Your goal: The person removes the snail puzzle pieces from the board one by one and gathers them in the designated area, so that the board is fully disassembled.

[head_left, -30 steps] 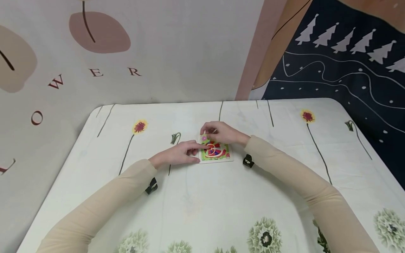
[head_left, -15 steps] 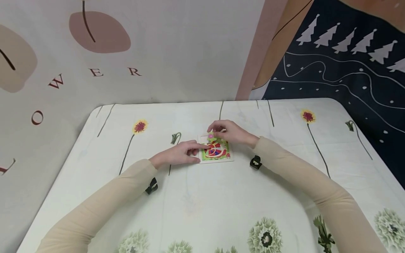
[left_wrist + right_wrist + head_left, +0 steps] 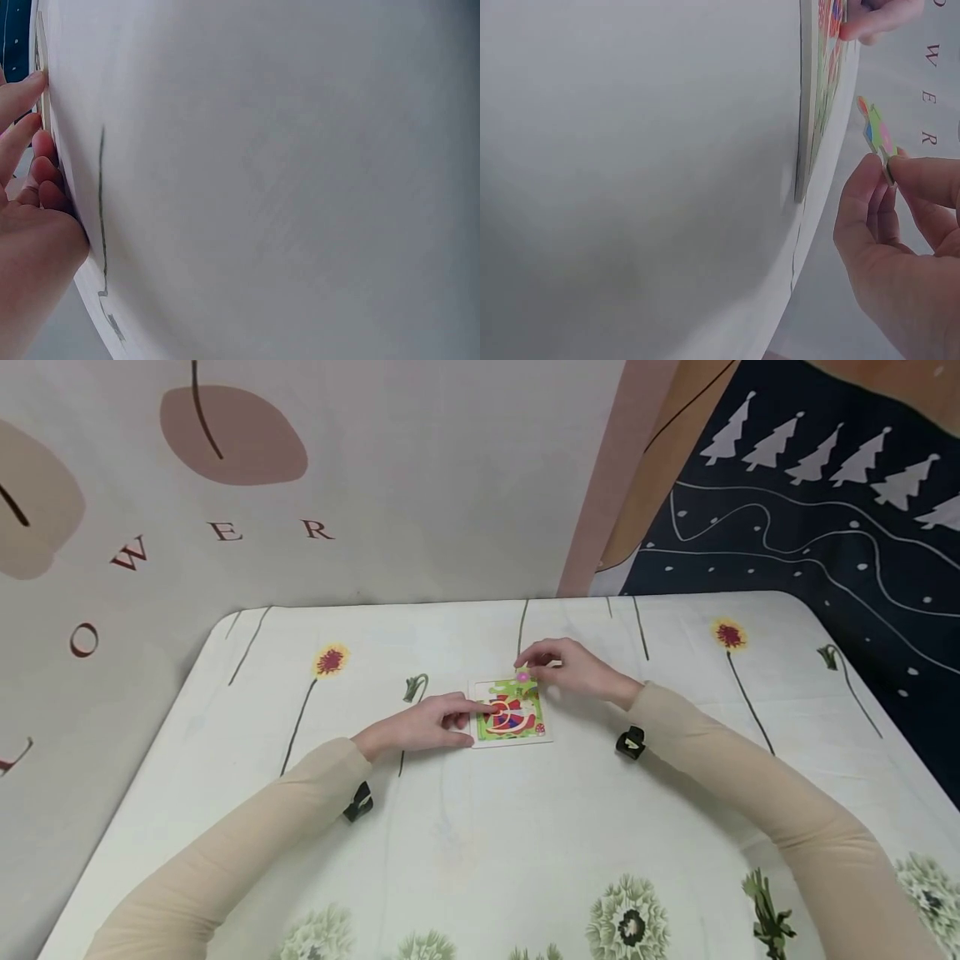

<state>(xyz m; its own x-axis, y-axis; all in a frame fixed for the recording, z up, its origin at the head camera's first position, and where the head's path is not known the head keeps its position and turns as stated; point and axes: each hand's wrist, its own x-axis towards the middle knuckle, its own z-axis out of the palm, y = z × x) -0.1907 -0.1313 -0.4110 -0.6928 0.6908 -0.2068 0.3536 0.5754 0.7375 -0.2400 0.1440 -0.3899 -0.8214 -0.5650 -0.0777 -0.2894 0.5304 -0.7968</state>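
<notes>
Puzzle board (image 3: 516, 733) on the table (image 3: 465, 835) — backdrop (image 3: 450, 485) behind both.

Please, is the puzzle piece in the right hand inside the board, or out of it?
Out. In the right wrist view, the right hand pinches the piece, and a gap separates it from the board.

Text: dark red capital letters (image 3: 225, 532) O, W, E, R | Support: pale wall (image 3: 450, 485) | Left edge: partial letter (image 3: 7, 765), uncertain | Right wrist view: W, E, R, sideways, same wall
</notes>
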